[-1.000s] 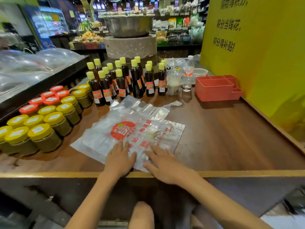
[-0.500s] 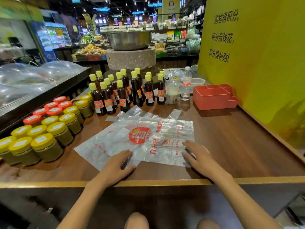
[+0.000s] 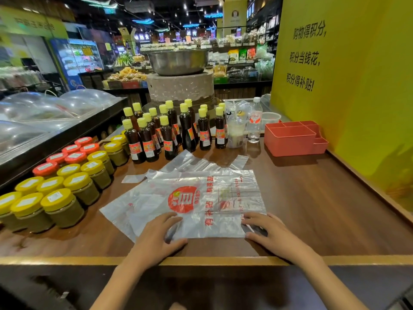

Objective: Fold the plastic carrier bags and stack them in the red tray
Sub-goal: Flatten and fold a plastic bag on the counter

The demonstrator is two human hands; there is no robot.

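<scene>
Spread apart since a second ago: left hand [image 3: 156,233] and right hand [image 3: 271,233], flat-fingered, gripping nothing, pressing top bag [image 3: 201,204] smooth at 6 o'clock; folding barely begun.

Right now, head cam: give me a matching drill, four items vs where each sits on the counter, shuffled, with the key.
Items
1. red tray
2. yellow-capped sauce bottles
3. printed carrier bag
4. yellow-lidded jars

Places
A. near centre of the wooden counter, under the left hand and right hand
B. left edge, in rows with the red-lidded jars
C. far right, by the yellow wall
D. back centre, standing upright in a cluster

Pairs: 1-C, 2-D, 3-A, 4-B
</scene>
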